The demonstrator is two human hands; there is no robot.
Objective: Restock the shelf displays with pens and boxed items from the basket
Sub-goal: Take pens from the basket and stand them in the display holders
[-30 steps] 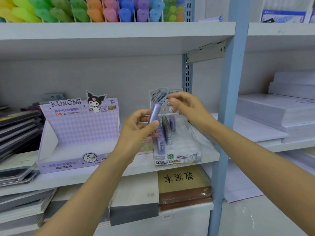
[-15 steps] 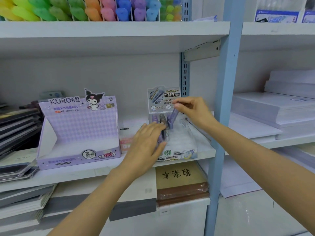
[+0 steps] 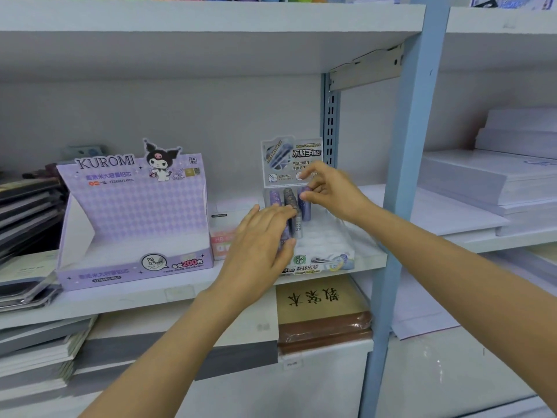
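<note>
While your right hand (image 3: 328,193) pinches the top of the purple tube (image 3: 306,208) between thumb and fingertips, that tube stands at the right end of the back rows in the clear display tray (image 3: 327,236), just under the header card (image 3: 287,158). Your left hand (image 3: 260,241) lies with its fingers straight across the other tubes (image 3: 290,203), grasping nothing and only steadying them. The basket is out of view.

The main risk, as I judge it, is a chain topple. The tubes stand upright and close together, so if you let go before the purple one is seated, it may lean into its neighbours and knock them forward. Lifting your left hand too early would take away their only brace. The tray looks light and sits near the front edge of the shelf (image 3: 144,295), so a hard downward push could slide or tip it. Mind the card too, since your right fingers are just beside it.
</note>
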